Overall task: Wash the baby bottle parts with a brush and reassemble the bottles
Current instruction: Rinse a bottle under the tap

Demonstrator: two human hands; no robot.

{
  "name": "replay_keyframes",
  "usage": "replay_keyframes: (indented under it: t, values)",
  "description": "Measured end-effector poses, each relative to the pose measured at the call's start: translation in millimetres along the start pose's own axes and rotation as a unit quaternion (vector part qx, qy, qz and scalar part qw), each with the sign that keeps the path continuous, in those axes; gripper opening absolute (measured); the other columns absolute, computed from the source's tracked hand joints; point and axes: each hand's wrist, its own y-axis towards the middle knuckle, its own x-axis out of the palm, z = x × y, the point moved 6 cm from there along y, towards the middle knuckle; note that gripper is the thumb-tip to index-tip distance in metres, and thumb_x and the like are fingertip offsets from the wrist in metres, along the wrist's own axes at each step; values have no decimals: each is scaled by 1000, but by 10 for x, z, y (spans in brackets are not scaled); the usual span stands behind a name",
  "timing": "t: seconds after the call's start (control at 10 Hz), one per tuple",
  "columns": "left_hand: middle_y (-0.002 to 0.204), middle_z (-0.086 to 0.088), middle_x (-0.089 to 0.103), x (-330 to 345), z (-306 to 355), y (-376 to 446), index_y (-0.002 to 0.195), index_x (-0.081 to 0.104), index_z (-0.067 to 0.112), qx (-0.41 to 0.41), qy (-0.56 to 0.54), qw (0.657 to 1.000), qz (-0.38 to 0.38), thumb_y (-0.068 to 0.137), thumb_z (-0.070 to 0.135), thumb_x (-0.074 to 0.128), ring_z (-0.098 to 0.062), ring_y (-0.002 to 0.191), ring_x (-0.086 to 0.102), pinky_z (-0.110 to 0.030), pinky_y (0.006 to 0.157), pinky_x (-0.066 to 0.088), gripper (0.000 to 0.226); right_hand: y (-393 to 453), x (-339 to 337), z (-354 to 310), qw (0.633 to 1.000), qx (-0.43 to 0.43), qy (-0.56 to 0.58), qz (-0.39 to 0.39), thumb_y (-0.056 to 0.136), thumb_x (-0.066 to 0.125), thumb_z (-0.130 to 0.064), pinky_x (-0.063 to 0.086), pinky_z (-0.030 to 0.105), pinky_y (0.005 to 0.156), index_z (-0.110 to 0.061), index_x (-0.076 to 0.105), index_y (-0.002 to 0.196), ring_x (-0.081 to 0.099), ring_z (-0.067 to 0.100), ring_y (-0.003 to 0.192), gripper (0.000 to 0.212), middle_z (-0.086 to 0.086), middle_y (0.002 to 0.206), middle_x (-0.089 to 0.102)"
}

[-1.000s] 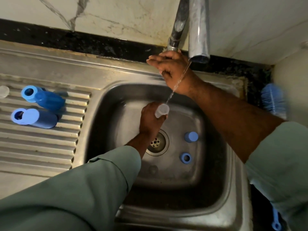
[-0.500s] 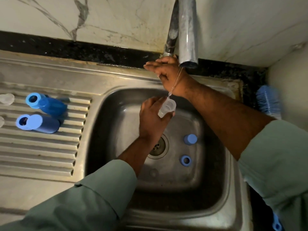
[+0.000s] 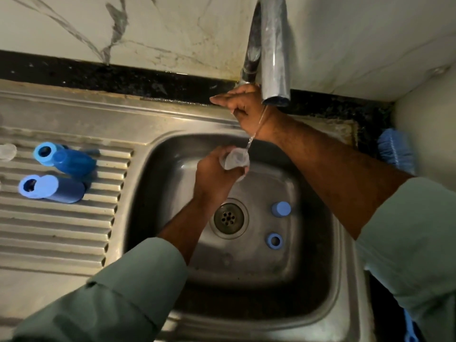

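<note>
Both hands are busy at the sink (image 3: 345,280). With my left hand (image 3: 217,174) I grip a small clear cup (image 3: 235,161), fingers curled round it, and hold it over the basin, right under the thin stream that falls from the tap (image 3: 272,58). My right hand (image 3: 243,107) is up behind the spout at the tap's base; the fingers look mostly straight and lie together, but what they touch is hidden, so I can't tell whether they grip a handle or only rest there.

As for progress, I judge I'm early to midway, in the rinsing. Two blue bottles (image 3: 64,159) (image 3: 53,187) lie on their sides on the ribbed drainboard (image 3: 54,230), one just beside the other, open and not put together. A clear part (image 3: 7,151) sits at the far left edge. Down in the basin, near the drain (image 3: 229,218), a blue cap (image 3: 281,208) and a blue ring (image 3: 274,240) wait, a little apart. The brush (image 3: 394,151) lies on the ledge at the right, not in either hand. Nothing is reassembled yet, so that whole step is left.
</note>
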Motion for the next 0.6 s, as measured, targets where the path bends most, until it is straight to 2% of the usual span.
replay_keyframes:
  t: [0.1,0.2,0.3,0.4,0.5,0.6]
  values:
    - [96,19,62,63,-28,-79,114,67,30,-21,1,999,-24,73,30,85,3,91,60,-2,71,43,45,-175,-72,122,997,-9,17,-71,74,81,-31,54,26,87,12,33,138,61,24,113,91,18,124,61]
    - [103,18,63,164,-69,-96,117,67,31,-5,16,999,-51,72,31,86,2,96,59,0,74,38,49,-258,-40,-75,993,-83,-64,-57,70,73,-60,39,11,96,13,32,140,51,-1,115,109,28,140,43]
    - [109,13,63,205,-62,-84,117,67,30,1,53,993,-105,73,31,85,-2,101,59,-16,85,46,48,-575,31,-474,952,-136,-256,-98,90,41,-46,31,29,108,-10,43,142,46,10,119,63,15,139,49]
    - [107,10,67,84,-107,-25,112,67,31,-18,7,998,-68,72,29,86,-5,98,63,-25,85,54,44,-670,56,-624,929,-188,-304,-98,90,58,-22,32,33,108,-9,36,146,50,18,117,61,6,130,57]
    - [101,9,69,36,-11,39,112,68,23,4,-25,998,-62,71,20,87,2,90,64,-17,84,51,45,-711,3,-660,957,-188,-215,-55,89,60,-4,29,9,100,6,47,135,48,-10,106,49,-5,110,64]
    - [101,7,65,18,140,44,110,68,22,26,-42,997,-61,72,17,86,14,83,59,-3,72,43,42,-793,-89,-753,991,-113,-17,-66,90,58,-3,41,9,91,6,52,130,54,-9,97,41,-8,103,61]
